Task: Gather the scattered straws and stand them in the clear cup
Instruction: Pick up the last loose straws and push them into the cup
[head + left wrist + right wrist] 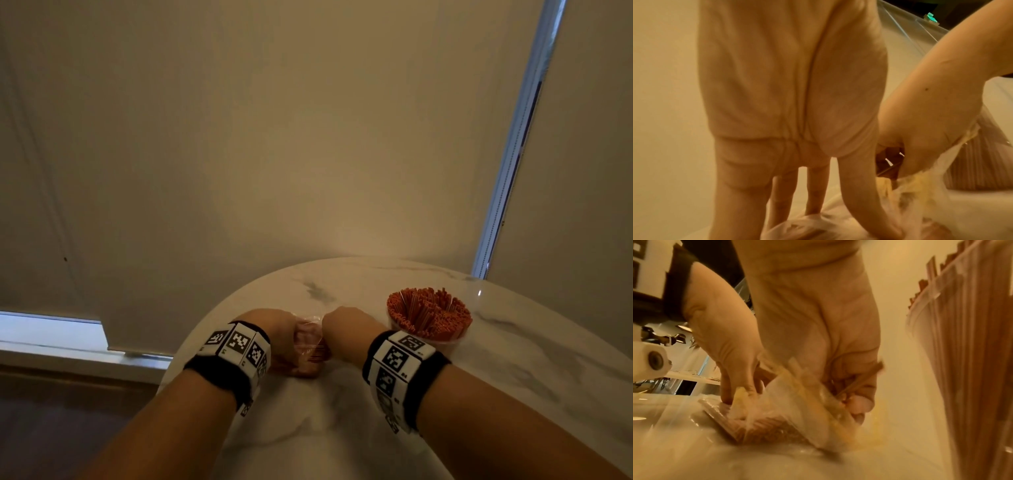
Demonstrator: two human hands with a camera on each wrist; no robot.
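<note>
A clear cup point(430, 337), packed with upright orange-red straws point(428, 310), stands on the white marble table point(513, 383), just right of my right wrist. Both hands meet over a crumpled clear plastic bag point(313, 347) lying on the table. More straws point(725, 421) lie inside the bag point(797, 410). My left hand point(813, 194) presses the bag down with straight fingers. My right hand point(849, 386) curls its fingers round a few straws point(865, 378) at the bag's mouth. In the head view the hands hide most of the bag.
The round table's far edge point(342, 260) lies close to a pale wall. Its left edge point(178, 346) drops to dark floor just beside my left wrist. The full cup point(972, 353) rises close on the right of my right hand.
</note>
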